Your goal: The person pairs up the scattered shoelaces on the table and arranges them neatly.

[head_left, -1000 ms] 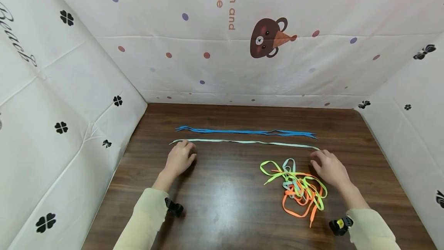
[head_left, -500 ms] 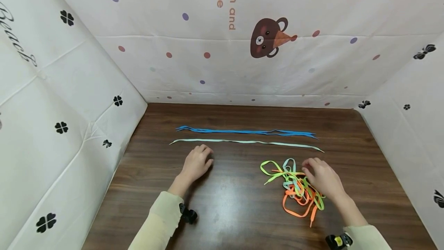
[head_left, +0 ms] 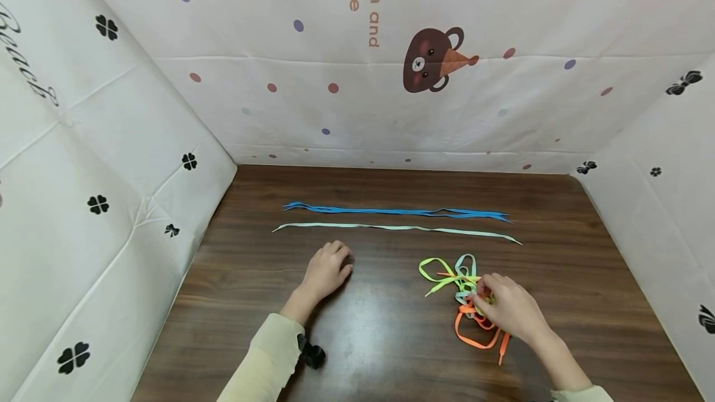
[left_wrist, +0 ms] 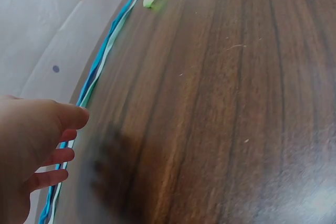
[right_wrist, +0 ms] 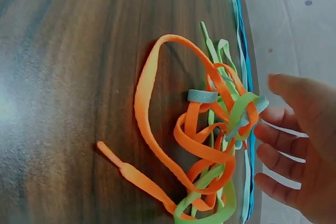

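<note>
A tangled heap of orange, lime-green and pale blue shoelaces (head_left: 466, 327) lies on the right half of the table. My right hand (head_left: 511, 306) reaches over it, covering its right side. In the right wrist view, the thumb and fingers (right_wrist: 281, 163) are apart at the edge of the loops (right_wrist: 202, 95). My left hand (head_left: 326, 272) hovers left of centre, its fingers loosely bent and holding nothing. Beyond both hands a mint-green shoelace (head_left: 391, 227) is stretched straight from left to right. Behind it, several blue shoelaces (head_left: 385, 211) lie in a parallel bundle.
The brown wooden table (head_left: 368, 340) ends at a white printed cloth (head_left: 357, 116) behind it. More white cloth stands at the left side (head_left: 128, 253) and the right side (head_left: 648, 228). A small black camera (head_left: 314, 355) sits on my left wrist.
Both hands have come away from the mint-green shoelace's ends, leaving it lying straight. My right hand has moved left and nearer onto the tangle; my left hand has shifted right and nearer.
</note>
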Available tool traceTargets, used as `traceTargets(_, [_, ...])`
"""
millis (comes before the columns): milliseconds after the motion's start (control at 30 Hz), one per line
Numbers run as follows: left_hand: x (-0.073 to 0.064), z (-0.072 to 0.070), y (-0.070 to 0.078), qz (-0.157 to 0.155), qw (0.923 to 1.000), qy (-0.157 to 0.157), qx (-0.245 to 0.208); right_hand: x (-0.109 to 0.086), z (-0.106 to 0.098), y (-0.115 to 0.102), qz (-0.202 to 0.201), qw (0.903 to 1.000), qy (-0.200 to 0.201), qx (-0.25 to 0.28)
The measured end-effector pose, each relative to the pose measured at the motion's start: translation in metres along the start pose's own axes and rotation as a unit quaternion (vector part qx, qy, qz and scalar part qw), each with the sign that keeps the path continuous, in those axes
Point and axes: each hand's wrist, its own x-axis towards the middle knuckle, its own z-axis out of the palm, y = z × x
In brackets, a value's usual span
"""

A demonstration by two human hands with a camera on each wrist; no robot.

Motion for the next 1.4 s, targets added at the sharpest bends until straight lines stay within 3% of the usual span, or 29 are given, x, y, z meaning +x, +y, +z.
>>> traceTargets(300, [-0.004,0.008,0.008,0.002,0.9999,-0.011,-0.006,-0.002,-0.002,0.003,0.007,0.9991,-0.024,0.034])
traceTargets(567, [-0.005,0.017,0.020,0.010,0.9997,-0.018,-0.014,0.002,-0.010,0.005,0.005,0.9973,0.029,0.067])
traceTargets(867, [-0.003,0.018,0.032,0.027,0.9993,-0.025,-0.010,0.003,-0.014,0.014,0.055,0.9912,0.088,0.083])
traceTargets(1133, [0.005,0.018,0.047,0.032,0.9981,-0.051,-0.010,0.003,-0.021,0.028,0.090,0.9825,0.134,0.093])
traceTargets(1400, [0.016,0.025,0.069,0.075,0.9965,-0.035,-0.011,0.000,-0.021,0.046,0.112,0.9796,0.150,0.073])
